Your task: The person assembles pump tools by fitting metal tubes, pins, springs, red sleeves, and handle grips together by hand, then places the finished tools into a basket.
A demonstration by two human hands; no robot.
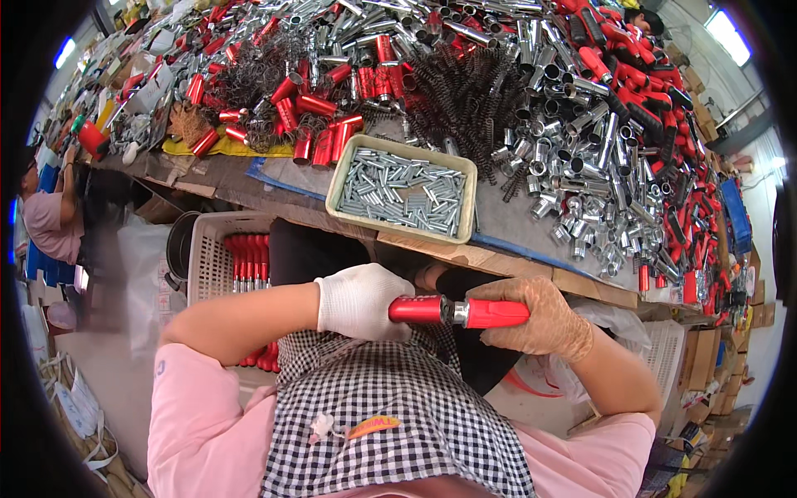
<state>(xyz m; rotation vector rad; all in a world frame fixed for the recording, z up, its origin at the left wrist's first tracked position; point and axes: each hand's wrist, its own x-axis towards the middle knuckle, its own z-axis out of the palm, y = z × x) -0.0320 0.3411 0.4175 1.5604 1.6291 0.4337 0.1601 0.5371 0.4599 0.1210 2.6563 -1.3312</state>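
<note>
In front of my checked apron, both gloved hands hold a red metal tube [417,310] and a red plastic handle [496,313] end to end, lying roughly level. My left hand [363,300], in a white knit glove, is wrapped around the tube. My right hand [544,315], in a stained tan glove, grips the handle. A silver collar [460,312] shows where the two parts meet; I cannot tell how firmly they are joined. Just beyond my hands, a cream tray [398,230] of small metal pins sits at the bench edge.
The bench [531,241] carries heaps of chrome tubes [581,166], dark coil springs [465,95], red tubes [311,104] and red-and-black handles [635,70]. A pale crate [203,257] with red-handled pieces stands at left below the bench. Another person [54,216] is at far left.
</note>
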